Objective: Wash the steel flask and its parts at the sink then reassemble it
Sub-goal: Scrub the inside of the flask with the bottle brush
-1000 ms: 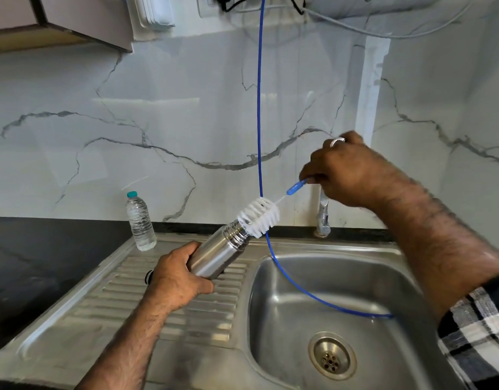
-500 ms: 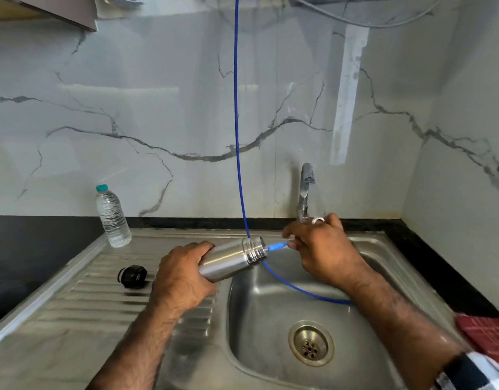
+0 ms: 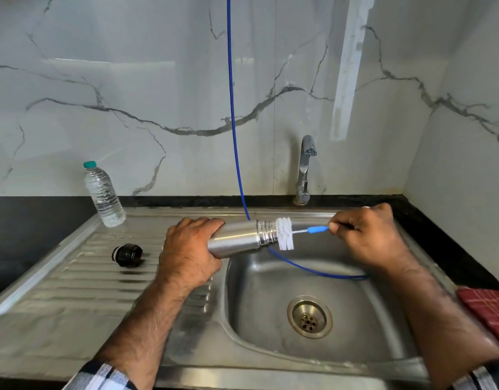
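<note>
over the sink's (image 3: 341,358) left rim: left hand (image 3: 190,253) wraps steel flask (image 3: 237,240), horizontal, mouth right. right hand (image 3: 365,237) pinches bottle brush (image 3: 285,233), bristles at mouth. keep brush in line with neck; firm grip. cap (image 3: 127,255) on drainboard.

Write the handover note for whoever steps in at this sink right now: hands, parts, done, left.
Left hand grips the steel flask, held on its side with its mouth over the sink basin.
Right hand pinches the bottle brush by its blue handle; the white bristles sit at the flask's mouth.
Black cap lies on the drainboard, off the flask.
Tap shows no water running.
Done: cap removed.
Left: finish scrubbing, rinse, wash the cap, reassemble.
</note>
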Motion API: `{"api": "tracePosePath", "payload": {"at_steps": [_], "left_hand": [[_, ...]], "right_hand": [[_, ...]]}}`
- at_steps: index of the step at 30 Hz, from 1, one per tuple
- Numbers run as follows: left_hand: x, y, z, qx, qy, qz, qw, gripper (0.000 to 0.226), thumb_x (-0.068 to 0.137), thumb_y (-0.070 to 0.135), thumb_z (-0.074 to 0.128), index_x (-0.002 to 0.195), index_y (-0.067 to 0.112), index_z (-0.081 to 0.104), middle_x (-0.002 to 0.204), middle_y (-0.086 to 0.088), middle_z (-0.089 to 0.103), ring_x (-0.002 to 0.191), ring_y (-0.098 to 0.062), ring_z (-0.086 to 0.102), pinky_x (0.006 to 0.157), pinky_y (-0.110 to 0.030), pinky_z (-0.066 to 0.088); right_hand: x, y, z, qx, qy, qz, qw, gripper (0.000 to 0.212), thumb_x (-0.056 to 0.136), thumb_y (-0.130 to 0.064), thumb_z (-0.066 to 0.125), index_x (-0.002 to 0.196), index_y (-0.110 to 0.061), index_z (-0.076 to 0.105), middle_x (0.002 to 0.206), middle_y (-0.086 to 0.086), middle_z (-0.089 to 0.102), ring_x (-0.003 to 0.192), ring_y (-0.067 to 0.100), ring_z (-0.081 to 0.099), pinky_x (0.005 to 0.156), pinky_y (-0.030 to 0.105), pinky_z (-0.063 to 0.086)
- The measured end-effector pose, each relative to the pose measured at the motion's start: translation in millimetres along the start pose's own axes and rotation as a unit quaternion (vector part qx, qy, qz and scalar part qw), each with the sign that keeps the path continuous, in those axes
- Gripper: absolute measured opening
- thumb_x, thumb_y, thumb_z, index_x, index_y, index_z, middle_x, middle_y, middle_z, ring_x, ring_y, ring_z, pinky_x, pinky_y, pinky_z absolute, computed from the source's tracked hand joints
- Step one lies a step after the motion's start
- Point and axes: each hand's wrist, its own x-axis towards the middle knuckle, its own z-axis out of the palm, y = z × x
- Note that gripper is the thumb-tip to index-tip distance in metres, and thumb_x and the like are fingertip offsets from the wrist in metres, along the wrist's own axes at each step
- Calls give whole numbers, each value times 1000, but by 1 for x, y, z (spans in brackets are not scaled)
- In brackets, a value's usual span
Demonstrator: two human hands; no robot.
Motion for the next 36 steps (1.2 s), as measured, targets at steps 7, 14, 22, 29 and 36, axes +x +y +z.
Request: {"api": "tracePosePath", "payload": {"at_steps": [7,14,22,29,36], "left_hand": [[0,5,6,-5,-1,-2,1000,79,40,19,88,117,32,72,102,10,72,91,-28,63,84,-41,52],[2,-11,-1,-13,-12,-43,999,84,47,22,96,126,29,71,111,6,74,99,-27,62,91,-43,50],[3,-10,-2,-48,-20,-37,998,83,47,22,94,126,32,70,109,9,73,96,-24,61,92,-43,53],[4,10,5,-53,-49,-20,997,68,52,21,92,115,33,71,101,11,72,91,-22,62,88,-42,53],[5,-16,-3,-64,-32,-73,995,83,48,19,96,126,33,70,108,8,73,97,-22,60,93,-44,54]], "right_hand": [[-6,-37,30,-18,-4,-55,998,15,95,-35,65,86,-30,76,75,-10,72,69,18,59,84,36,20],[0,0,9,-3,37,-9,999,15,84,-35,66,84,-31,80,81,-10,79,76,26,73,93,52,41],[1,-20,26,-6,29,-70,997,15,89,-36,67,92,-33,81,82,-13,76,80,22,70,85,37,27],[1,-29,34,-33,25,-76,996,16,85,-33,66,89,-33,81,78,-11,74,79,22,68,80,33,17],[8,3,15,11,42,-56,997,13,84,-33,71,91,-31,83,80,-11,76,75,24,71,88,57,50]]}}
